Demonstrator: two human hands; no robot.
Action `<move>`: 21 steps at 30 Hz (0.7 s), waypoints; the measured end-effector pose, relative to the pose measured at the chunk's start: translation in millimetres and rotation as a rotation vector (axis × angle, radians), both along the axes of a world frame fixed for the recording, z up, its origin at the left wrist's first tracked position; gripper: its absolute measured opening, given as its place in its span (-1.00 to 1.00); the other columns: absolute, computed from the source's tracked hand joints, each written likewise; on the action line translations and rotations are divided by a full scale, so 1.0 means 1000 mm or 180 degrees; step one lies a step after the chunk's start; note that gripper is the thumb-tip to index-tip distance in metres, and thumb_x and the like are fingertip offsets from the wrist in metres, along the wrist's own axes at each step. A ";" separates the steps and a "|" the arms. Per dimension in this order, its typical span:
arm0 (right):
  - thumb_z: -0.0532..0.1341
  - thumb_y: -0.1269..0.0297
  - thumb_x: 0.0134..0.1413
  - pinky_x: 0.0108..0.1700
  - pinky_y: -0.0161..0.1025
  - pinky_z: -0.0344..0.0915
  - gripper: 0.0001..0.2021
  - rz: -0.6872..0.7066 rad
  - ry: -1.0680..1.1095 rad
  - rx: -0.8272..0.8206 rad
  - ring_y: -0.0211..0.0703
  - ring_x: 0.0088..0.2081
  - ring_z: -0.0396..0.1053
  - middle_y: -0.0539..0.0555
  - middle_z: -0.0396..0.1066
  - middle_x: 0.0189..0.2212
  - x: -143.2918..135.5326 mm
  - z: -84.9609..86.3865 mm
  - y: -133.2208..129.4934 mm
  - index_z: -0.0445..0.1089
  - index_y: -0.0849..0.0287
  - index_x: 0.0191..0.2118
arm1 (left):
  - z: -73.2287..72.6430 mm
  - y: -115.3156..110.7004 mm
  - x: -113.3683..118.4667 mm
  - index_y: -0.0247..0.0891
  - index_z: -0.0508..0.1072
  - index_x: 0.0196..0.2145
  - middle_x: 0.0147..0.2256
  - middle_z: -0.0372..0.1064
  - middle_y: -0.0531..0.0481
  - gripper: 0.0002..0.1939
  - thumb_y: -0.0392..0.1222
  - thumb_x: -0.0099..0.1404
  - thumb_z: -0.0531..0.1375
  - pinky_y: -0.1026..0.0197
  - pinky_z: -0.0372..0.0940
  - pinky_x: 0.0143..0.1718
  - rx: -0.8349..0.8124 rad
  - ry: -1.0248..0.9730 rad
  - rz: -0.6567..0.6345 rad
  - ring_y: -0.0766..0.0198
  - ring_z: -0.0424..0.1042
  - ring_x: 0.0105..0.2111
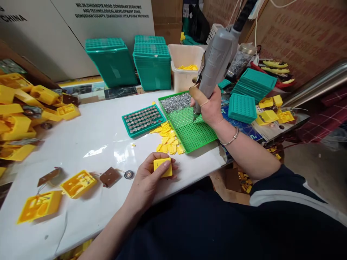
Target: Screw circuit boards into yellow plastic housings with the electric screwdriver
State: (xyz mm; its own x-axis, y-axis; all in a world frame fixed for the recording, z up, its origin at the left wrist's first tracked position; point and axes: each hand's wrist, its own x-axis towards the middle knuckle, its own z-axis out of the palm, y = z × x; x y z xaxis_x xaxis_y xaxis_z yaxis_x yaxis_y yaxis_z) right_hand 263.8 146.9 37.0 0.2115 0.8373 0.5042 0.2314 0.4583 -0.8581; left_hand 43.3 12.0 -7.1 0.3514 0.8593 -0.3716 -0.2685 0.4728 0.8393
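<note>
My left hand (148,177) is closed around a small yellow plastic case (162,167) near the table's front edge, thumb across its face. In my right hand (210,106) is a grey electric screwdriver (215,59), gripped upright with its bit pointing down over a green perforated tray (193,139). Small silver screws (175,103) are heaped at the far end of that tray. Beside it lie loose flat yellow pieces (168,139) and a teal tray of button cells (143,120). Two opened yellow cases (40,206) with wired brown boards (110,177) rest on the left.
Many yellow cases (16,122) are piled at the far left. Teal tray stacks (110,61) and a whitish bin (187,77) stand along the back. More teal trays (242,108) and a screw jar (241,61) are on the right.
</note>
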 end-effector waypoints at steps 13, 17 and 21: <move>0.32 -0.13 -0.12 -0.55 -0.29 0.26 -0.60 0.1288 0.1019 0.0058 -0.36 -0.62 0.21 -0.11 0.26 -0.58 -0.064 0.039 -0.070 0.26 0.08 -0.41 | 0.001 0.002 0.005 -0.30 0.35 -0.15 -0.25 0.46 -0.09 -0.77 -0.24 0.22 0.21 0.04 0.44 -0.18 -0.0152 -0.0472 0.0279 0.12 0.51 -0.18; 0.27 -0.34 -0.25 -0.53 -0.26 0.31 -0.44 0.1499 0.1030 -0.0448 -0.35 -0.59 0.23 -0.04 0.26 -0.52 -0.086 0.032 -0.090 0.22 0.11 -0.51 | 0.001 0.002 0.004 -0.30 0.34 -0.14 -0.26 0.47 -0.08 -0.78 -0.25 0.24 0.19 0.07 0.45 -0.19 -0.0120 -0.0504 0.0262 0.16 0.51 -0.20; 0.19 -0.38 -0.17 -0.54 -0.25 0.33 -0.43 0.1446 0.0641 -0.0483 -0.33 -0.59 0.26 -0.05 0.26 -0.55 -0.088 0.019 -0.087 0.30 0.11 -0.40 | 0.000 0.002 0.004 -0.29 0.35 -0.15 -0.29 0.48 -0.06 -0.81 -0.24 0.26 0.18 0.06 0.45 -0.17 -0.0039 -0.0581 0.0198 0.18 0.51 -0.21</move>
State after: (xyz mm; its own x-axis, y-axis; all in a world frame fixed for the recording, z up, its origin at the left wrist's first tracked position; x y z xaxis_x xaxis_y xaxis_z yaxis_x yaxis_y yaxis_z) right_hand 175.8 60.2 56.2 -0.1100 0.9277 0.3569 -0.1386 0.3412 -0.9297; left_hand 47.1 14.2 -7.6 0.3604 0.8772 -0.3171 -0.4449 0.4604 0.7682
